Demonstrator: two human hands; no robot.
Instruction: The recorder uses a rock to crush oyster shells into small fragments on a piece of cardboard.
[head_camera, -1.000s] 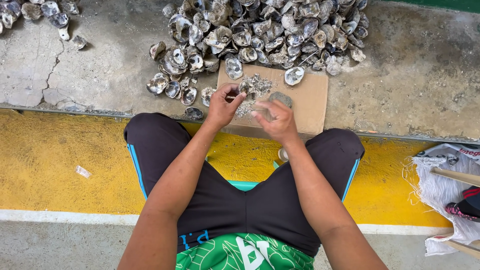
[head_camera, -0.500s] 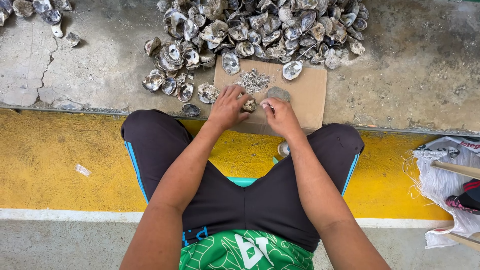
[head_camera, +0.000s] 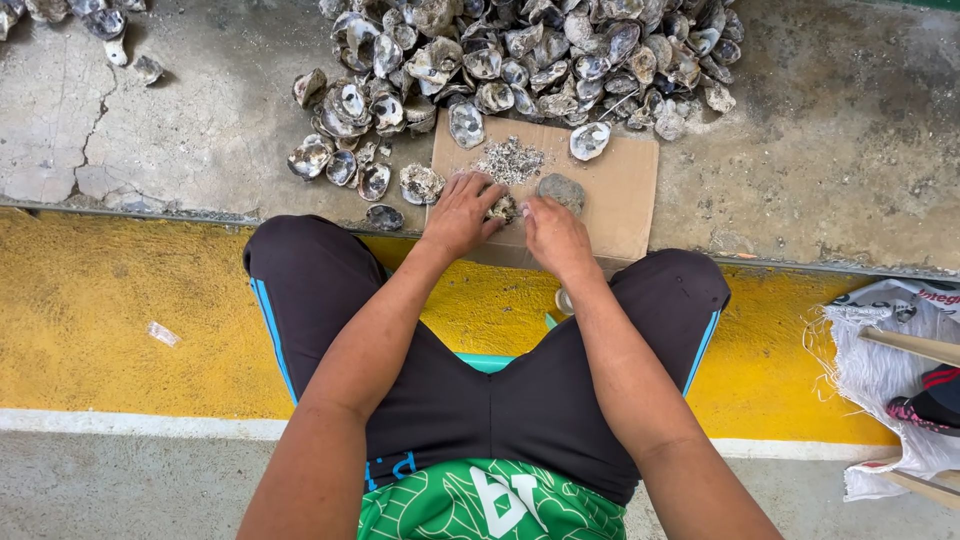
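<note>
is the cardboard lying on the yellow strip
No, the cardboard lies on the grey concrete beyond the yellow strip, under both the left hand and the right hand.

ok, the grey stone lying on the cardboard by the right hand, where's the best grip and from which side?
Probably across the narrow width of the grey stone, coming from above: it lies flat on the cardboard with bare board on its far and right sides. The right hand sits at its near edge, so fingers straddle it from there, clear of the grit pile.
</note>
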